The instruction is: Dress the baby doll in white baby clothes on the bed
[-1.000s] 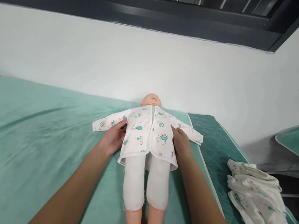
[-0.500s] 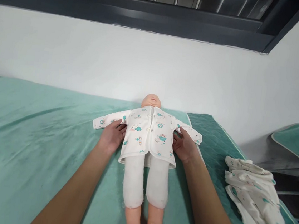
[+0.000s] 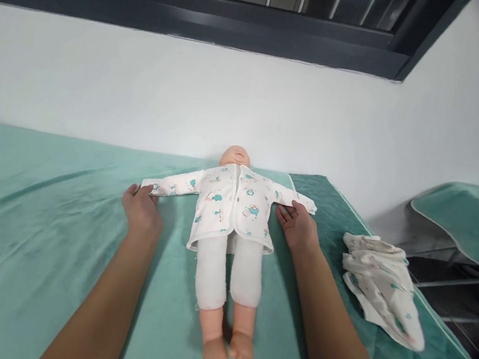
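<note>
A baby doll (image 3: 235,157) lies on its back, feet toward me, wearing a white printed jacket (image 3: 215,202) with snaps down the front. Its sleeves are spread out to both sides. At the cuff of the sleeve on the left, my left hand (image 3: 144,209) pinches the fabric between thumb and fingers. My right hand (image 3: 298,228) has its thumb on the other sleeve, close to the cuff, with the fingers curled loosely at its lower edge. White padded upper legs and bare feet show below the jacket hem.
Green sheeting (image 3: 62,251) covers the surface under the doll. A folded white printed garment (image 3: 385,288) lies on the darker quilted part at right. Behind stands a white wall (image 3: 167,90) below a dark window frame (image 3: 239,29). Another green cover (image 3: 468,220) is at far right.
My left hand has slid outward from mid-sleeve to the cuff, straightening that sleeve. My right hand stays at its sleeve, now nearer the cuff. The view has shifted slightly, showing the doll's feet.
</note>
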{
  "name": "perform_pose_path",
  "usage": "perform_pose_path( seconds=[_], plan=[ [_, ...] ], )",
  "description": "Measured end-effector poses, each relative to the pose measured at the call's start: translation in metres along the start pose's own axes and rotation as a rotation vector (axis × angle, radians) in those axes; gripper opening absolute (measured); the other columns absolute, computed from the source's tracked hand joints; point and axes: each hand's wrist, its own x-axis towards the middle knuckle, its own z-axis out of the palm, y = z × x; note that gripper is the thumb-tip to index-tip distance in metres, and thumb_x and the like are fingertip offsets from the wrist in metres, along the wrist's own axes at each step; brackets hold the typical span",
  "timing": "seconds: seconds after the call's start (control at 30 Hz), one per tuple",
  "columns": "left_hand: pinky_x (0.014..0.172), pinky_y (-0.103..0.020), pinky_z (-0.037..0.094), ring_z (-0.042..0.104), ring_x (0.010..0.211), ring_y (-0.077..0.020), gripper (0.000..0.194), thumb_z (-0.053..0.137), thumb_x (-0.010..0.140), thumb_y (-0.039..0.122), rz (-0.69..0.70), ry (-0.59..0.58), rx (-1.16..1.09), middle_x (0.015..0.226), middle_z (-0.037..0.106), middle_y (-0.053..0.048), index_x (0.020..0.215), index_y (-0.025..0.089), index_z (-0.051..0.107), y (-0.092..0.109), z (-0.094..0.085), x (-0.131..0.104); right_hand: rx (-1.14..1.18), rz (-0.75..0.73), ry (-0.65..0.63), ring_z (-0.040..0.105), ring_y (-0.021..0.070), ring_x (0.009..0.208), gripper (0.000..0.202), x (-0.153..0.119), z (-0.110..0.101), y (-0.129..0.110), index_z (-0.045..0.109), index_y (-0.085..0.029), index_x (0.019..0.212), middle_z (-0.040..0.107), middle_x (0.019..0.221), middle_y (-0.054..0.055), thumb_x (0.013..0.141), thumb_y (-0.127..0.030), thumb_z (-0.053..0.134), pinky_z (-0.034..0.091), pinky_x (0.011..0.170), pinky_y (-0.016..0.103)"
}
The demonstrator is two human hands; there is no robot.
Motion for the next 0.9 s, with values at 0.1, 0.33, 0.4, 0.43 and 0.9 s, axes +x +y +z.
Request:
perform_pose_path(
  seconds=[0.1,0.33,0.4,0.43,0.9],
  plan=[
    [0.113,-0.026,0.033,0.043,0.133,-0.0127,0.041,0.065,0.076,0.01,0.229,0.095,0.093,0.137,0.049,-0.003,0.111,0.024,0.049,0.001,-0.003,-0.023,-0.214,-0.231,0.045,0.064,0.0182,0.108,0.034,-0.028,-0.03,-0.001,0.054,-0.024,0.112,0.06,0.124,0.004,0.079,-0.026,0.064,0.055,0.092,0.033],
    [0.112,-0.036,0.038,0.051,0.127,-0.0218,0.037,0.062,0.084,0.019,0.483,-0.337,0.485,0.133,0.056,-0.005,0.12,0.027,0.059,0.011,-0.042,-0.109,-1.545,-1.043,-0.113,0.042,0.031,0.135,0.035,-0.074,-0.124,-0.058,0.057,-0.02,0.125,0.05,0.143,0.014,0.091,-0.025,0.048,0.028,0.114,0.05],
    [0.111,-0.038,0.038,0.053,0.123,-0.0231,0.035,0.063,0.082,0.017,0.464,-0.41,0.516,0.128,0.059,-0.005,0.115,0.026,0.063,0.017,-0.051,-0.129,-1.73,-0.988,-0.002,0.048,0.0332,0.128,0.032,-0.065,-0.144,-0.091,0.06,-0.016,0.119,0.056,0.135,0.019,0.092,-0.022,0.044,0.032,0.107,0.05],
    [0.111,-0.038,0.037,0.054,0.121,-0.0235,0.035,0.064,0.081,0.015,0.461,-0.442,0.519,0.125,0.06,-0.006,0.113,0.026,0.064,0.02,-0.053,-0.138,-1.795,-0.893,0.055,0.052,0.0348,0.122,0.027,-0.06,-0.151,-0.107,0.062,-0.015,0.111,0.061,0.125,0.021,0.09,-0.023,0.047,0.035,0.102,0.051],
    [0.113,-0.037,0.032,0.053,0.122,-0.0266,0.029,0.069,0.079,0.023,0.275,-1.096,0.471,0.122,0.065,-0.006,0.107,0.026,0.071,0.099,-0.015,-0.223,-1.553,-0.543,-0.643,0.05,0.0143,0.066,0.01,-0.133,-0.069,-0.165,0.061,-0.021,0.075,0.058,0.07,-0.003,0.076,-0.031,0.064,0.036,0.062,0.026]
  ],
)
